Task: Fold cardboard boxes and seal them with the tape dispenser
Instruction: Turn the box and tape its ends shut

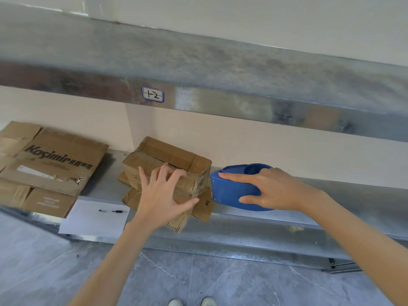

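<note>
On the lower metal shelf (pixel 276 219), a small cardboard box (pixel 172 157) sits on a few crumpled cardboard pieces (pixel 203 208), its top flaps folded shut. The left hand (pixel 162 195) holds the box's near side, its grip curled over the top edge with the thumb pressed low on the front. The right hand (pixel 278 191) has its grip closed round a blue tape dispenser (pixel 229 193), index finger lying straight along the top, and the dispenser's front end touches the box's right end. Flattened printed cartons (pixel 57 164) lie to the left, with a white paper sheet (pixel 92 219) near them.
</note>
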The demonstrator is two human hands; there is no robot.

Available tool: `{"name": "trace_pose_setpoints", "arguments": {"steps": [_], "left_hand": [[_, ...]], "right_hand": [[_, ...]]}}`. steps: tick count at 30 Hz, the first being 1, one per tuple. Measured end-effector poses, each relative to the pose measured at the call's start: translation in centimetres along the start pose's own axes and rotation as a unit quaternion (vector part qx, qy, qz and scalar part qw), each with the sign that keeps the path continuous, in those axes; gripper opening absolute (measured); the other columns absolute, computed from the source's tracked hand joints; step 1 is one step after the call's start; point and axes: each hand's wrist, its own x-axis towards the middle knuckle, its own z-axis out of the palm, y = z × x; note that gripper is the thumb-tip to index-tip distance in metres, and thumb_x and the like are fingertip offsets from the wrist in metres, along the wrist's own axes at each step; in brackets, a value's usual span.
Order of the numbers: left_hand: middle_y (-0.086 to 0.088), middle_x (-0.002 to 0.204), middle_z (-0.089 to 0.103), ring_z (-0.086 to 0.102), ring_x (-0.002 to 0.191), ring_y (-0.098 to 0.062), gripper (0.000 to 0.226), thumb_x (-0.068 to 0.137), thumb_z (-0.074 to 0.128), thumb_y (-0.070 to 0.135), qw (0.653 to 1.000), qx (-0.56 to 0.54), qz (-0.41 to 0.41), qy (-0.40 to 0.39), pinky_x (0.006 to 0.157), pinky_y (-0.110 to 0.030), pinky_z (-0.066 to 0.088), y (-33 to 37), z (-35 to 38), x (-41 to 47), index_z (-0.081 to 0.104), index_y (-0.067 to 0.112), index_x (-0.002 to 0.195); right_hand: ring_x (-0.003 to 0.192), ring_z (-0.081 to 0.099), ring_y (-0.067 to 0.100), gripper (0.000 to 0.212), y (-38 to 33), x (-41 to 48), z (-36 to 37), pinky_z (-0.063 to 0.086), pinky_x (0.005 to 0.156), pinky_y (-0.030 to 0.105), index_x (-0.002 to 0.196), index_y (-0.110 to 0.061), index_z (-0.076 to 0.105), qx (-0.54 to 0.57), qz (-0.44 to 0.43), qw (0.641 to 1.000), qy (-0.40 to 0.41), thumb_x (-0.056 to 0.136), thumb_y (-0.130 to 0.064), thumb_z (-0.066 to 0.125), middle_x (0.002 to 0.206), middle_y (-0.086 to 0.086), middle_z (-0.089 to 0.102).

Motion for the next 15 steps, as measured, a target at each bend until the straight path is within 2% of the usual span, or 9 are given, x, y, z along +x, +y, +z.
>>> {"name": "trace_pose_setpoints", "arguments": {"steps": [4,7,10,12,15], "left_hand": [[0.000,0.116,0.049,0.045,0.125,-0.029,0.083,0.066,0.062,0.080,0.999,0.014,-0.036,-0.001,0.106,-0.078,0.008,1.0,0.9,0.1,0.049,0.038,0.136],[0.000,0.120,0.049,0.042,0.129,-0.029,0.075,0.064,0.078,0.066,0.999,-0.012,-0.050,0.019,0.106,-0.080,0.008,1.7,1.4,0.0,0.060,0.035,0.130],[-0.001,0.121,0.048,0.036,0.136,-0.029,0.068,0.066,0.085,0.051,0.997,-0.032,-0.052,0.040,0.108,-0.076,0.009,2.0,1.6,-0.4,0.064,0.032,0.127],[-0.001,0.124,0.047,0.034,0.138,-0.028,0.065,0.068,0.086,0.044,0.996,-0.066,-0.043,0.035,0.110,-0.076,0.012,1.8,1.5,-0.8,0.064,0.030,0.127],[0.003,0.127,0.044,0.037,0.134,-0.023,0.058,0.068,0.076,0.036,0.992,-0.124,-0.015,0.008,0.106,-0.075,0.024,0.3,0.8,-1.6,0.063,0.031,0.124]], "right_hand": [[0.053,0.037,0.011,0.068,0.4,0.4,0.3,0.043,0.064,0.028,0.142,-0.068,-0.001,-0.010,-0.012,1.000,-0.003,0.099,-0.049,0.047,0.056,-0.003,0.042],[0.052,0.037,0.012,0.068,0.9,0.5,0.2,0.039,0.061,0.025,0.141,-0.069,0.001,-0.007,-0.018,1.000,-0.010,0.098,-0.049,0.048,0.056,-0.002,0.041],[0.051,0.036,0.012,0.067,1.1,0.6,-0.3,0.040,0.061,0.025,0.142,-0.069,0.003,-0.002,-0.026,0.999,-0.030,0.098,-0.049,0.049,0.055,-0.002,0.039],[0.051,0.036,0.012,0.067,1.0,0.5,-0.5,0.039,0.061,0.023,0.140,-0.071,0.002,0.008,-0.040,0.998,-0.045,0.098,-0.049,0.050,0.055,-0.002,0.039],[0.050,0.035,0.014,0.067,0.0,0.4,-0.7,0.034,0.057,0.021,0.141,-0.070,0.002,0.019,-0.074,0.996,-0.054,0.098,-0.049,0.049,0.052,0.001,0.035]]}}
